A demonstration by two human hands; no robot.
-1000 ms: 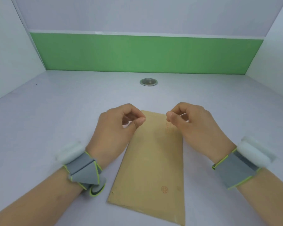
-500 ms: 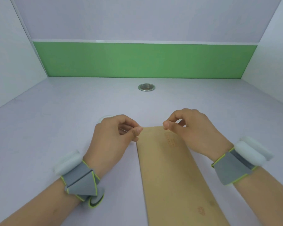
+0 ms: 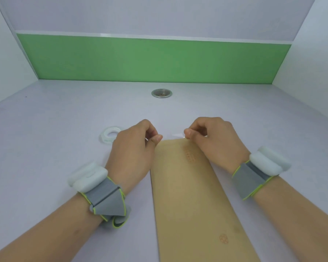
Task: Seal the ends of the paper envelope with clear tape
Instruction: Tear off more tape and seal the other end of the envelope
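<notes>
A long brown paper envelope [image 3: 193,201] lies flat on the pale table, running from the bottom edge up to between my hands. My left hand [image 3: 133,150] and my right hand [image 3: 214,140] each pinch one end of a strip of clear tape [image 3: 175,135], stretched between them just above the envelope's far end. The strip is nearly invisible except for a faint glint. A roll of clear tape [image 3: 110,135] lies on the table just left of my left hand, partly hidden by it.
A round metal grommet [image 3: 161,93] is set into the table [image 3: 45,148] further back. White side walls and a green back panel [image 3: 151,59] close in the work area. Grey straps with white pads wrap both wrists.
The envelope now points straight away from me instead of slanting, and my hands with the tape sit at its far edge. The tape roll has come into view beside my left hand.
</notes>
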